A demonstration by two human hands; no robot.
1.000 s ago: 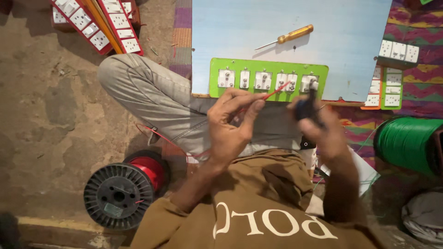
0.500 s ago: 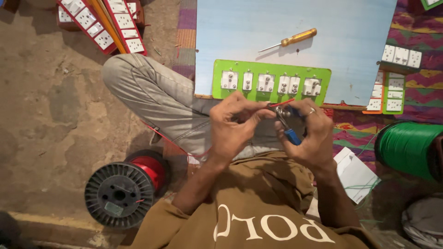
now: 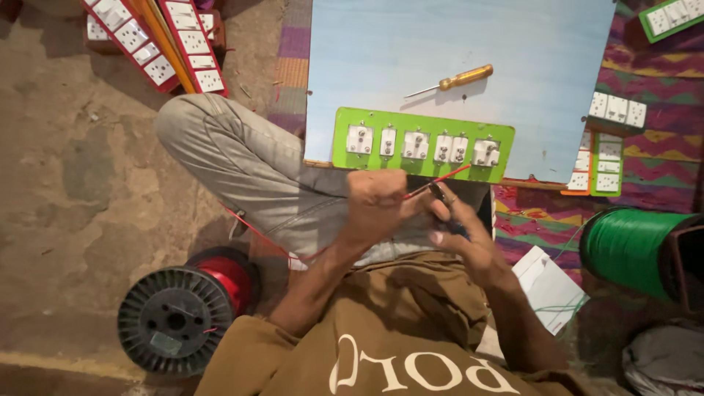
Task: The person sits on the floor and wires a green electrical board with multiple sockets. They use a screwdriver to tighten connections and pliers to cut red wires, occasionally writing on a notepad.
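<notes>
1. The left hand (image 3: 378,202) has its grip clamped on a red wire (image 3: 440,180).
2. The right hand (image 3: 466,238) has its grip closed on a small tool (image 3: 440,194) touching the wire.
3. Both hover just below the green switch panel (image 3: 422,144) on the desk (image 3: 455,37).

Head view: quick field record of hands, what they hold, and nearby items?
left hand: fist closed on red wire
right hand: grips a small tool at the wire; tool type unclear
green switch panel: on pale blue board, just beyond the hands
screwdriver: yellow handle, lying on the board
red wire spool: on floor, left
green wire spool: on its side, right
</notes>
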